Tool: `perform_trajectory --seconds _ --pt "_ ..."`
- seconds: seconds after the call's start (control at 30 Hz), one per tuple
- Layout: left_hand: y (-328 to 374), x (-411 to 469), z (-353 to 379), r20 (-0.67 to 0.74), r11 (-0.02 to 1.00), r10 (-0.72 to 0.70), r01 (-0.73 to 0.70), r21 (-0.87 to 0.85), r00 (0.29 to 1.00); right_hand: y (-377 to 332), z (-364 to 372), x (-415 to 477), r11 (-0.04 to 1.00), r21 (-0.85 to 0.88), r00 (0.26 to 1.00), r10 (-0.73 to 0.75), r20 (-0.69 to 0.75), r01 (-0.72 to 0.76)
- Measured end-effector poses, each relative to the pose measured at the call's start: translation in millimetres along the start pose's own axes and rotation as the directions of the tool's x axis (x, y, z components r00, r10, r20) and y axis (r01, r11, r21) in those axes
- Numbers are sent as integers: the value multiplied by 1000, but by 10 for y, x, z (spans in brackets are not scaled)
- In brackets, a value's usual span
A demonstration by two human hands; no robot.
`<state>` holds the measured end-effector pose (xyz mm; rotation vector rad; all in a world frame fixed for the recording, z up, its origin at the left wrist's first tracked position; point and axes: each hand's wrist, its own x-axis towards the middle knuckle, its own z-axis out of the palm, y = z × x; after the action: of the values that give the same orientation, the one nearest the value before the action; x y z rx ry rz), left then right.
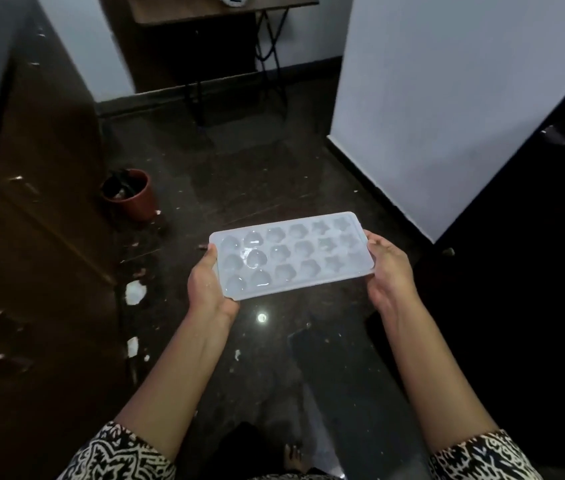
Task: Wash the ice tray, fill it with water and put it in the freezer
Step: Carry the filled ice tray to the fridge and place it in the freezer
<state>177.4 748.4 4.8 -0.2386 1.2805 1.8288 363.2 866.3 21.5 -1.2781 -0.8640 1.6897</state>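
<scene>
A white plastic ice tray (291, 256) with several shaped cells is held level in front of me, above a dark glossy floor. The cells glisten as if they hold water. My left hand (206, 285) grips the tray's left short end, thumb on the rim. My right hand (390, 271) grips the right short end, its fingers curled under the edge. No freezer or sink is in view.
Dark wooden cabinets (32, 237) line the left side. A red bin (132, 194) stands on the floor beside them. White wall (447, 98) and a dark door (533, 271) stand at right. A small folding table (218, 12) stands ahead. White scraps (135, 292) lie on the floor.
</scene>
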Motion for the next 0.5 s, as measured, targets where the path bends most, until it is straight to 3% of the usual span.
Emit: perform_trajectory --seconds 0.23,0.5 --pt "-147 358 722 95 983 -112 97 153 989 -169 -297 354 994 104 979 -20 -204 42" --pt "-157 879 1418 241 930 -226 135 341 944 -340 -325 633 974 186 903 -41 -428 132"
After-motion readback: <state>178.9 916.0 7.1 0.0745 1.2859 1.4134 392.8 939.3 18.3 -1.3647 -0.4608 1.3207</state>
